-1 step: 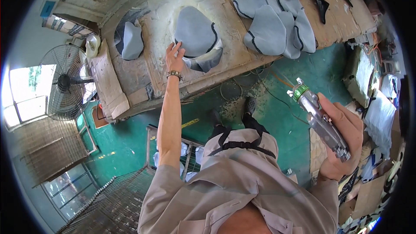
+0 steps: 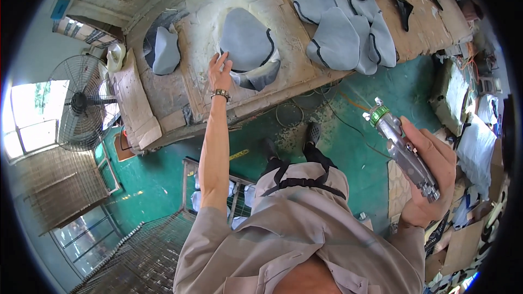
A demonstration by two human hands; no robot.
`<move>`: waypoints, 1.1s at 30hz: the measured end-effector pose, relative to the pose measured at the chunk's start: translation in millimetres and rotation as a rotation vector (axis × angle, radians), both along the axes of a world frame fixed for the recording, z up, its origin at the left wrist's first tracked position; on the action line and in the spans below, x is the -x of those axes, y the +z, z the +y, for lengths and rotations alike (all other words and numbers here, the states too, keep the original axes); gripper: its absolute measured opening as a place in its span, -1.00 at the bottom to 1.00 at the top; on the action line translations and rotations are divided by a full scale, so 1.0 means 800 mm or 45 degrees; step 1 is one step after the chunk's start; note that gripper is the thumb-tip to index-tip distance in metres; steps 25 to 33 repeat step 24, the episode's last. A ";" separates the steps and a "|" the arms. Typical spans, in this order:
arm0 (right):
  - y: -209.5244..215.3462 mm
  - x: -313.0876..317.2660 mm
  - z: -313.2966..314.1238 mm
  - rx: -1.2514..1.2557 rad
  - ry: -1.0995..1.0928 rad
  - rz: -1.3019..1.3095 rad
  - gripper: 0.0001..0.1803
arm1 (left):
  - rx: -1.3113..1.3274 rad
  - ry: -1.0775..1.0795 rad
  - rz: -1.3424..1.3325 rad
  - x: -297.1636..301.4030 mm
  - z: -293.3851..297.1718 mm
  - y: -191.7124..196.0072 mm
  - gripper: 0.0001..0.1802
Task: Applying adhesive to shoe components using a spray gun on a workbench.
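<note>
A grey fabric piece [image 2: 246, 43] lies flat on cardboard; a metal spray gun [image 2: 403, 149] points upward

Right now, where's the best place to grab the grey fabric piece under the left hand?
Probably the near edge of the grey dome-shaped fabric piece, beside the left hand. It lies flat on the cardboard-covered bench, so a pinch from the bench's front looks easiest.

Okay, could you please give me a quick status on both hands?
Left hand on grey pad on the bench. Right hand gripping spray gun. Nothing between them.
</note>
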State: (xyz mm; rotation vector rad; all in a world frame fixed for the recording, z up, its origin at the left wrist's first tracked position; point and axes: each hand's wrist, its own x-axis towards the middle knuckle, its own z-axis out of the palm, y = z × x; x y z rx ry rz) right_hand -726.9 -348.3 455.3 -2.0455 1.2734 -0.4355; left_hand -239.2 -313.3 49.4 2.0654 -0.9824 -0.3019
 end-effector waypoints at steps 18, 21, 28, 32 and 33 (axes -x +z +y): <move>0.040 -0.061 0.067 0.252 -0.065 0.071 -0.47 | 0.337 0.709 0.868 0.121 0.329 -0.123 -0.73; 0.036 -0.033 0.068 0.177 0.161 0.079 -0.42 | 0.145 0.861 0.931 0.153 0.388 -0.146 -0.73; 0.035 -0.034 0.075 0.251 0.064 0.142 -0.34 | 0.174 0.847 0.924 0.165 0.411 -0.159 -0.73; 0.035 -0.034 0.075 0.251 0.064 0.142 -0.34 | 0.174 0.847 0.924 0.165 0.411 -0.159 -0.73; 0.035 -0.034 0.075 0.251 0.064 0.142 -0.34 | 0.174 0.847 0.924 0.165 0.411 -0.159 -0.73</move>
